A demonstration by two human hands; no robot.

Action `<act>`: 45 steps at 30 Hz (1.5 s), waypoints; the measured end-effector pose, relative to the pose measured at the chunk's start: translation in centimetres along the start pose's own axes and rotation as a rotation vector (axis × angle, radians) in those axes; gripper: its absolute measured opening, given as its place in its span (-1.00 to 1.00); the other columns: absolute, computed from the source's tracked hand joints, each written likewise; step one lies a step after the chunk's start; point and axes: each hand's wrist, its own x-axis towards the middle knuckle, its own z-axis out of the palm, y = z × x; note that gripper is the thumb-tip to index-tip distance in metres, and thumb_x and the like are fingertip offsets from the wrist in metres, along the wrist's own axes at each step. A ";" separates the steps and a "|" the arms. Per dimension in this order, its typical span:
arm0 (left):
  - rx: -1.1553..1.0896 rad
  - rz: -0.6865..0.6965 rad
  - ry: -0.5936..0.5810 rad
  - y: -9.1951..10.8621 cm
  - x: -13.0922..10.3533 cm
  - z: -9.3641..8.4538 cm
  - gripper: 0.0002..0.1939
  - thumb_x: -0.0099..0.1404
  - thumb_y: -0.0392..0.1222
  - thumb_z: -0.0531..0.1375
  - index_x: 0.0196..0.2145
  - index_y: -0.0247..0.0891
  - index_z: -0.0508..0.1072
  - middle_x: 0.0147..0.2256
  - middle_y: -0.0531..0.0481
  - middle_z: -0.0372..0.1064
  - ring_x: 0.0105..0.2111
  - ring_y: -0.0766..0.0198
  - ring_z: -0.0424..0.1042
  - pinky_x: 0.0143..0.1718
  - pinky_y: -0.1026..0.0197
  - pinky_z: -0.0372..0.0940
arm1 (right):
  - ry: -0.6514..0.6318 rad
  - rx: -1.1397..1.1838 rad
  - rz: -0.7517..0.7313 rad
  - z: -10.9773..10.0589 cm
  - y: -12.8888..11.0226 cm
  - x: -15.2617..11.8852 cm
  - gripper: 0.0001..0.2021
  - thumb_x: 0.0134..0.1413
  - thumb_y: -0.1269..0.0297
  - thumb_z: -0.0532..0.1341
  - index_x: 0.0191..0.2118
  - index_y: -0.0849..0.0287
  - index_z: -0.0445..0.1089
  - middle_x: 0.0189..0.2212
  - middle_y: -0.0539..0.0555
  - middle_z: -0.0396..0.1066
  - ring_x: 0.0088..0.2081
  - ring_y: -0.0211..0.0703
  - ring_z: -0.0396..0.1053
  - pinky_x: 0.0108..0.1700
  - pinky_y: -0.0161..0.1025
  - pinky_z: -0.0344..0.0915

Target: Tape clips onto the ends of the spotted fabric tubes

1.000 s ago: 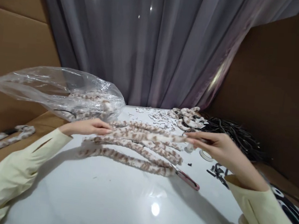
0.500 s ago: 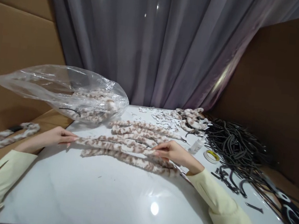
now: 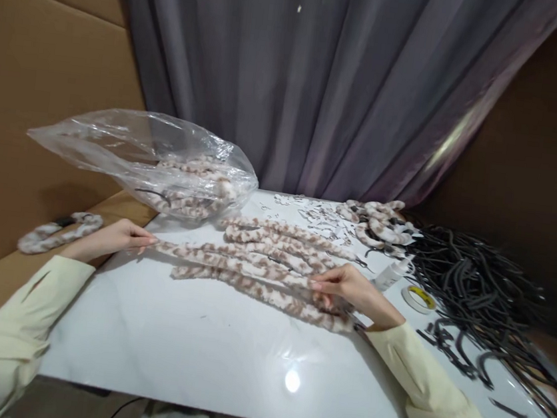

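Note:
Between my two hands a brown-and-white furry strip (image 3: 232, 263) is stretched out above the table. My left hand (image 3: 127, 237) pinches its left end, and my right hand (image 3: 345, 286) grips it toward the right end, fingers closed. Just in front of it lies another furry strip (image 3: 263, 294), its right end close to my right wrist. Behind it, several similar furry strips (image 3: 280, 239) lie side by side, one showing a dark tip at its right.
A clear plastic bag (image 3: 196, 139) of furry pieces stands back left. Furry loops (image 3: 382, 221), a white bottle (image 3: 392, 273), a tape roll (image 3: 418, 299) and a heap of black cords (image 3: 472, 278) are at right. Another furry loop (image 3: 57, 234) lies on cardboard at left.
The view has turned a little to the left, so everything sits farther right. Both hands still hold the same furry strip, stretched out between them.

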 end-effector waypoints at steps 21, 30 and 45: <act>0.310 0.339 0.114 3.9 -0.4 4.1 -0.32 0.19 0.21 0.04 0.13 -0.29 0.19 0.16 -0.23 0.10 0.14 0.00 0.09 0.10 0.09 0.07 | -0.166 -0.647 -0.079 -2.9 -0.2 -1.9 -0.57 -0.04 -0.10 0.17 -0.36 0.23 0.45 -0.47 0.12 0.43 -0.43 -0.13 0.35 -0.39 -0.27 0.25; 0.606 0.458 0.000 8.2 -1.2 7.7 -0.64 0.32 -0.17 -0.05 0.04 -0.26 0.27 -0.10 -0.17 0.34 -0.11 0.05 0.32 -0.08 0.09 0.17 | 0.046 -0.912 -0.259 3.7 -0.7 -1.3 -0.58 -0.05 0.38 0.15 0.01 0.31 0.24 -0.15 0.27 0.31 -0.12 0.05 0.27 -0.17 -0.18 0.24; 0.701 0.503 -0.051 13.5 2.3 5.9 -0.63 0.09 -0.53 -0.09 -0.17 -0.30 0.25 -0.18 -0.14 0.32 -0.27 0.17 0.37 -0.34 0.26 0.19 | 0.152 -1.180 -0.048 -1.6 -0.8 0.1 -0.56 -0.08 0.65 -0.05 -0.05 0.29 0.28 -0.10 0.28 0.31 -0.25 -0.08 0.40 -0.32 -0.30 0.21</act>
